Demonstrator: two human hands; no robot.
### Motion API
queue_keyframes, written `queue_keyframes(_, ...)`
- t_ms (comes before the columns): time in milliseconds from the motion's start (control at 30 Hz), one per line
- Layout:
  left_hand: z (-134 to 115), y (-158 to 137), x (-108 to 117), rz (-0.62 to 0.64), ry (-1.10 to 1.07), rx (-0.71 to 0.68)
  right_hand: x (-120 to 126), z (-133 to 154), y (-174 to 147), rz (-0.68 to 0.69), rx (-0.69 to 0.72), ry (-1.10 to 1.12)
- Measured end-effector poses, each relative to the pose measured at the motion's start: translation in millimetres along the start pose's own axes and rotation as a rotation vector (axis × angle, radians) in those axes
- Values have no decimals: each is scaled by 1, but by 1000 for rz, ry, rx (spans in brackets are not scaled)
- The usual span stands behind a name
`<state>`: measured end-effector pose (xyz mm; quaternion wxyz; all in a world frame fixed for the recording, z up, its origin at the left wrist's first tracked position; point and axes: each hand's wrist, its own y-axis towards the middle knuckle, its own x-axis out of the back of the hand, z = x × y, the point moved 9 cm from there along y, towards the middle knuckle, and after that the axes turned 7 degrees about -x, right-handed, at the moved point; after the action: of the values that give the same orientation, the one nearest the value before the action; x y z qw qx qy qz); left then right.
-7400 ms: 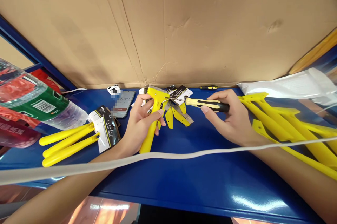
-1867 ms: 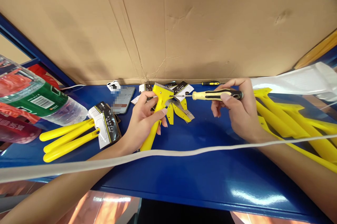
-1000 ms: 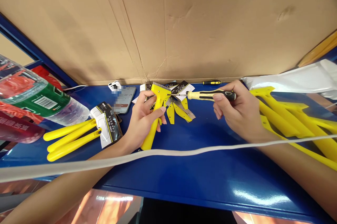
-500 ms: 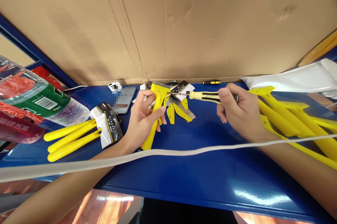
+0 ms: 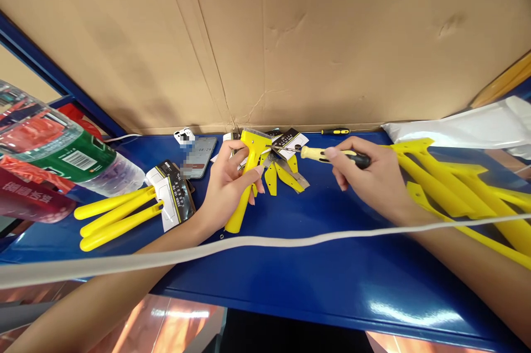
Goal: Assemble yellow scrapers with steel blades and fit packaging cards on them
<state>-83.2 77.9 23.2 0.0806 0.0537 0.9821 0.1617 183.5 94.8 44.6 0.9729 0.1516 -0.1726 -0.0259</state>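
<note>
A yellow scraper (image 5: 241,206) is gripped around its handle by my left hand (image 5: 226,187), its wide head tilted up with a clear strip along the top edge. My right hand (image 5: 365,176) is closed on a screwdriver (image 5: 317,154) with a cream and black handle. The screwdriver's shaft points left, and its tip meets the right side of the scraper head. Behind and below that head lie several yellow blade plates (image 5: 271,178) and bare metal blades (image 5: 296,177), fanned out on the blue table (image 5: 298,264).
Packaged yellow scrapers (image 5: 120,226), a phone (image 5: 199,156) and a water bottle (image 5: 78,156) are on the left. More yellow scraper bodies (image 5: 452,187) lie right, before a white bag (image 5: 448,120). A small screwdriver (image 5: 336,131) rests by the cardboard (image 5: 332,37). A pale cord (image 5: 290,241) crosses the foreground.
My right hand has shifted its hold on the screwdriver, with the fingers further forward and more of the black handle end showing. The scraper stays in my left hand. The view has shifted slightly.
</note>
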Motion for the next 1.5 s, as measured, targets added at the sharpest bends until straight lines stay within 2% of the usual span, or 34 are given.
queue_keyframes(100, -3, 2, 2, -8, -17, -23, -9, -8, 1, 72, -82, 93)
queue_keyframes(200, -10, 3, 4, -10, -38, -76, -15, -20, 3, 120, -227, 327)
queue_keyframes(300, -20, 3, 6, -24, -48, -147, -15, -30, 7, 142, -358, 521)
queue_keyframes(400, -29, 3, 9, -52, -37, -187, -9, -39, 11, 119, -425, 608)
queue_keyframes(600, -29, 6, 11, -50, -14, -192, -15, -52, 15, 134, -461, 614)
queue_keyframes(867, -17, 11, 4, -3, -69, -122, -22, -48, 9, 134, -442, 625)
queue_keyframes(1000, -15, 12, 1, 36, -77, -101, -15, -61, 13, 60, -388, 478)
queue_keyframes(1200, -13, 12, 0, 75, -101, -120, -14, -73, 38, 21, -152, -46)
queue_keyframes(1400, -7, 18, 9, 60, -96, -132, -43, -79, 86, 116, -182, -137)
queue_keyframes(1500, -8, 22, 15, 39, -93, -148, -54, -74, 97, 140, -175, -115)
